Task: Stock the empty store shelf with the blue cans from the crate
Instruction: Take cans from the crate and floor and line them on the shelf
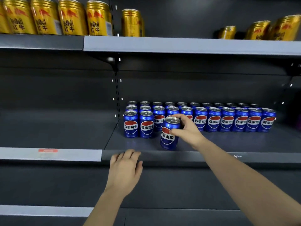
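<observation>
right hand — grips blue can near its top rim, tilted, base at shelf front, probably aimed at the third-row gap | left hand — fingers relaxed over shelf lip, likely bracing | crate unseen

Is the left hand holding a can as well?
No, the left hand rests on the shelf's front edge holding nothing; only the right hand grips a blue can.
</observation>
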